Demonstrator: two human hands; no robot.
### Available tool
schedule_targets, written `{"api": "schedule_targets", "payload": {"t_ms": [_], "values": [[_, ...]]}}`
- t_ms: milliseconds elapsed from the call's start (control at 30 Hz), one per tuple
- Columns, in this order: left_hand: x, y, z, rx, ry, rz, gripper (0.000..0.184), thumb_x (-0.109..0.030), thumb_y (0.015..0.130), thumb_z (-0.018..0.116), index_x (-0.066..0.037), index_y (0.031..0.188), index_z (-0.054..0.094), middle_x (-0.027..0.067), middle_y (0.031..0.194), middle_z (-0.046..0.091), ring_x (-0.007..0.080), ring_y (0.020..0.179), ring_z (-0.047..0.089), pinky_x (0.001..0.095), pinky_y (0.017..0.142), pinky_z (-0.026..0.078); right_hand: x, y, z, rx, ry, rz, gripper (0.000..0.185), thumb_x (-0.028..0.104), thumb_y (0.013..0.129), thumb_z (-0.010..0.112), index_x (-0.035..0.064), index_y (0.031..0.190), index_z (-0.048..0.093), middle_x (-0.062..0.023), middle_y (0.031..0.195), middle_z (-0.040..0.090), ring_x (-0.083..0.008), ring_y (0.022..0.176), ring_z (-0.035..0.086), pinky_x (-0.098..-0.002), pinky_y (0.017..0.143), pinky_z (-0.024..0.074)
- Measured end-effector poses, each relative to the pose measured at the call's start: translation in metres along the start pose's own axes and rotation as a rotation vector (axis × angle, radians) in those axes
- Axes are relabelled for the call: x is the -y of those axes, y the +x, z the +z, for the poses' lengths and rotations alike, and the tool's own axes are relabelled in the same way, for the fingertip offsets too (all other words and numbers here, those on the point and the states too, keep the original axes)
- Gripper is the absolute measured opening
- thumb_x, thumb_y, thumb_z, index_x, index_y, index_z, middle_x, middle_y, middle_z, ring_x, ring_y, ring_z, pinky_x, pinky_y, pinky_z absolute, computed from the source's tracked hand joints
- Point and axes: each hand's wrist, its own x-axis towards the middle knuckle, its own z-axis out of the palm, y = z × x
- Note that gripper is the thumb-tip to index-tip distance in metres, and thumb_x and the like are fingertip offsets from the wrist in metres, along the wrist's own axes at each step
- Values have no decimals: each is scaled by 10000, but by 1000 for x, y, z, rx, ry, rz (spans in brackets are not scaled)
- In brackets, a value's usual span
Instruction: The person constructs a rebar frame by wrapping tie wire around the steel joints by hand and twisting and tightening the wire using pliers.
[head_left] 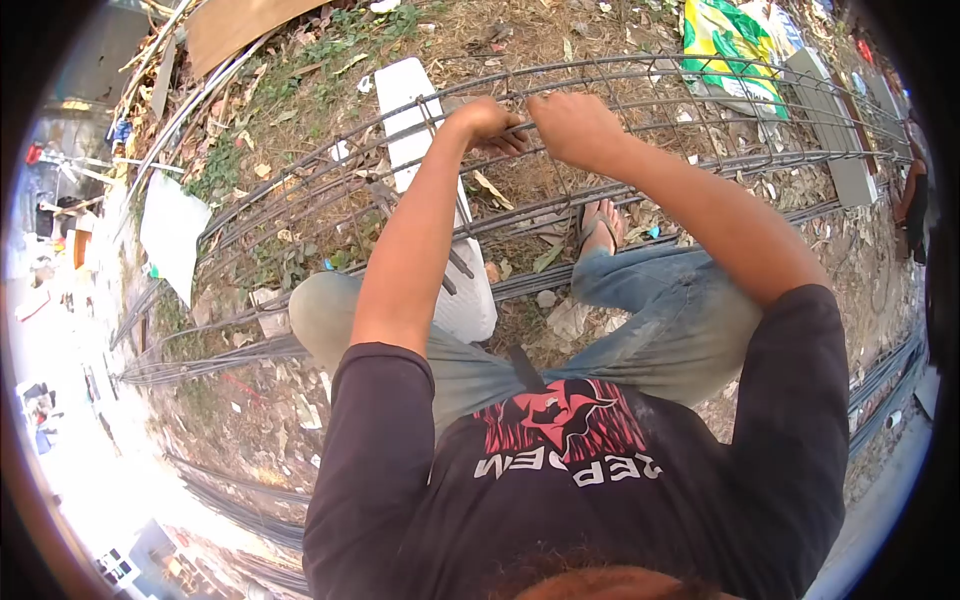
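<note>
A long cage of thin steel rods (330, 152), joined by square stirrups, runs across in front of me. My left hand (487, 125) is at the cage, its fingers curled round a rod. Close beside it, my right hand (575, 130) is closed in a fist against the same rods; its fingertips are hidden, and what they pinch does not show. A dark metal tool with two handles, like pincers (458, 268), lies below my left forearm. Under the cage is a long white board (405, 80), partly covered by that forearm.
More bundled rods (530, 284) lie near my sandalled foot (602, 222). A green and yellow sack (735, 50) and a grey block-like beam (835, 130) lie far right. A white sheet (172, 232) sits left. Dry leaves and scraps litter the ground; a person (914, 200) shows at the right edge.
</note>
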Motion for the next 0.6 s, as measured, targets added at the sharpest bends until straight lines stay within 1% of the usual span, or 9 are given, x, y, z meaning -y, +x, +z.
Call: {"api": "schedule_targets", "payload": {"t_ms": [67, 167, 233, 267, 367, 467, 567, 600], "values": [[-1, 8, 3, -21, -65, 11, 363, -347, 1007, 675, -9, 1094, 775, 105, 1009, 799, 155, 793, 748, 299, 707, 577, 2, -3, -1, -3, 6, 23, 199, 131, 878, 662, -5, 1018, 699, -191, 952, 753, -362, 914, 752, -465, 748, 612], [7, 7, 3, -118, -249, 103, 285, -263, 958, 750, -14, 1092, 777, 94, 970, 796, 147, 778, 733, 294, 721, 576, 4, -8, -1, 14, 39, 88, 206, 134, 877, 662, 9, 1037, 699, -191, 940, 752, -366, 909, 749, -472, 751, 609], [21, 16, 4, -209, -292, 237, 272, -235, 927, 781, -5, 1072, 786, 90, 939, 792, 150, 755, 724, 300, 704, 576, -1, -8, 1, 9, 77, 121, 205, 140, 877, 663, 25, 1041, 705, -190, 931, 751, -372, 905, 746, -476, 755, 607], [28, 19, 5, -256, -313, 304, 266, -221, 912, 796, -1, 1062, 791, 87, 924, 790, 152, 744, 720, 303, 695, 575, -3, -6, 0, 3, 74, 103, 199, 144, 881, 661, 31, 1036, 710, -192, 931, 750, -377, 906, 745, -478, 760, 606], [35, 17, 19, -448, -178, 477, 226, -201, 887, 812, -5, 999, 813, 93, 889, 795, 158, 731, 719, 314, 681, 562, -9, 0, -5, -8, 38, 46, 187, 161, 893, 656, 45, 1022, 725, -197, 933, 749, -385, 908, 742, -483, 769, 602], [26, -4, 45, -755, 6, 574, 175, -208, 848, 810, -59, 939, 831, 123, 794, 777, 213, 671, 721, 327, 635, 537, -14, 6, -8, -9, -15, 7, 185, 178, 898, 658, 45, 1000, 735, -203, 932, 748, -381, 909, 743, -486, 767, 599], [15, -18, 54, -823, 112, 523, 150, -159, 861, 793, -51, 959, 828, 133, 845, 787, 186, 718, 735, 321, 681, 550, -21, 12, -4, -22, -8, -1, 178, 193, 894, 676, 46, 974, 738, -200, 929, 747, -374, 909, 744, -486, 761, 597], [15, -23, 56, -850, 110, 574, 152, -158, 864, 787, -49, 962, 827, 141, 849, 785, 202, 722, 740, 323, 676, 551, -22, 14, -2, -28, -18, -2, 177, 202, 893, 685, 53, 971, 740, -193, 931, 748, -374, 913, 743, -484, 760, 596]]}}
